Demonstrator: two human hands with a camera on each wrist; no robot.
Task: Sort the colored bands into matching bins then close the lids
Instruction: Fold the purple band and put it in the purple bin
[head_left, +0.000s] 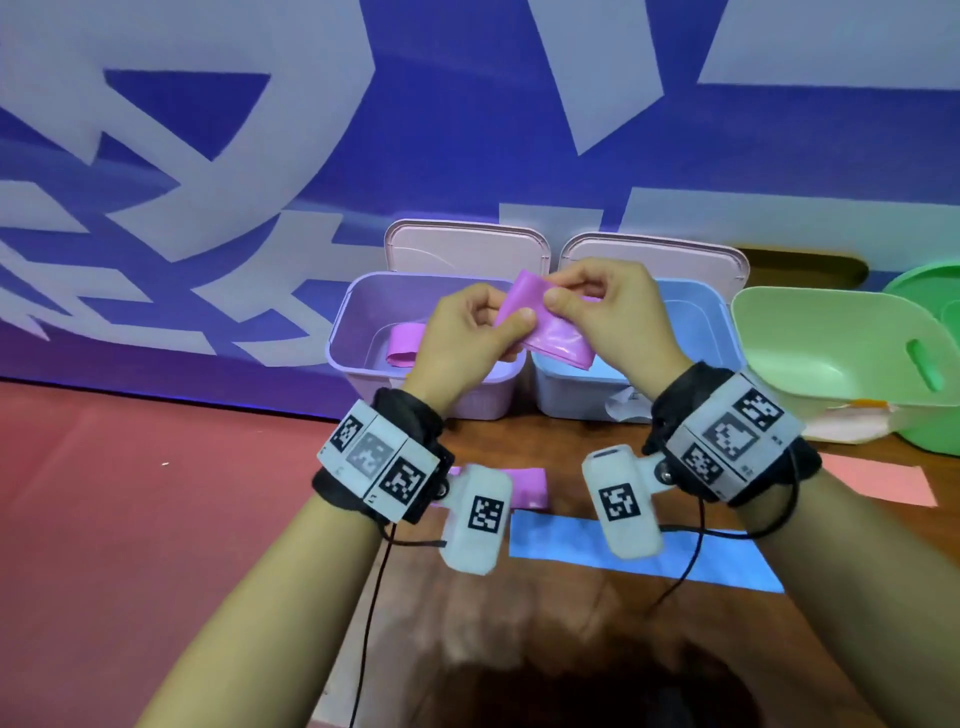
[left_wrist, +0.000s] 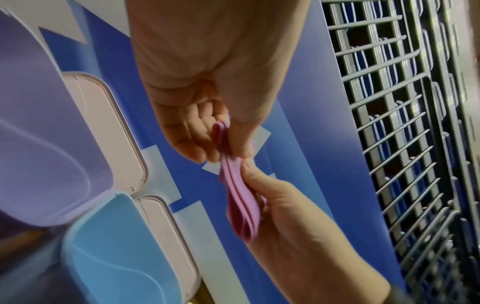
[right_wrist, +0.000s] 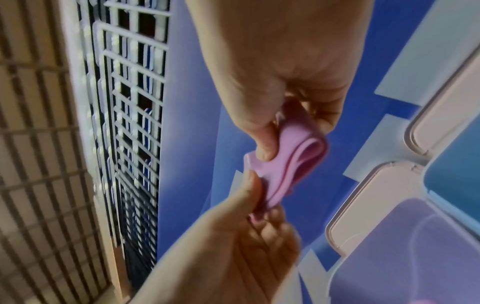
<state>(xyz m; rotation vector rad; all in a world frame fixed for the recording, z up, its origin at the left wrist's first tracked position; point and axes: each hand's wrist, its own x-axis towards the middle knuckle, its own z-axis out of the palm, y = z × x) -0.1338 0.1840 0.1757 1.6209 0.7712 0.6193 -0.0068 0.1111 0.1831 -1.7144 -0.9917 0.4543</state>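
Note:
Both hands hold one folded pink band (head_left: 553, 332) in the air over the gap between the purple bin (head_left: 345, 332) and the blue bin (head_left: 719, 338). My left hand (head_left: 501, 317) pinches its left end between thumb and fingers. My right hand (head_left: 563, 291) pinches its upper edge. In the left wrist view the pink band (left_wrist: 242, 205) shows several folded layers, as does the pink band (right_wrist: 285, 164) in the right wrist view. Another pink band (head_left: 402, 348) lies inside the purple bin. Both lids (head_left: 467, 249) stand open at the back.
On the wooden table lie a pink band (head_left: 527, 488), a long blue band (head_left: 727, 566) and a salmon strip (head_left: 878, 483). A green basin (head_left: 831, 353) stands to the right of the blue bin. A blue and white banner wall rises right behind the bins.

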